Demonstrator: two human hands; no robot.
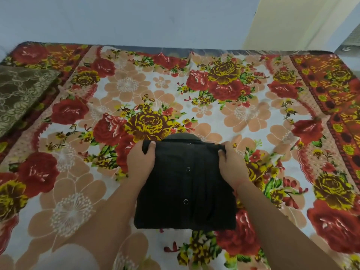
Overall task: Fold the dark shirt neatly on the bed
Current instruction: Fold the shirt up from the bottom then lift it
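Observation:
The dark shirt (185,184) lies folded into a compact rectangle on the bed (243,117), front up, with its snap buttons running down the middle and the collar at the far edge. My left hand (140,162) grips the shirt's far left corner, thumb on top and fingers curled round the edge. On the far right corner, my right hand (230,164) holds the fabric the same way, pinching it between thumb and fingers. Both forearms reach in from the near edge.
A red, yellow and peach floral sheet covers the bed. A brown lace-patterned folded cloth (21,94) lies at the left edge. A pale blue wall (136,20) runs behind the bed, with a cream door frame (292,22) at the far right.

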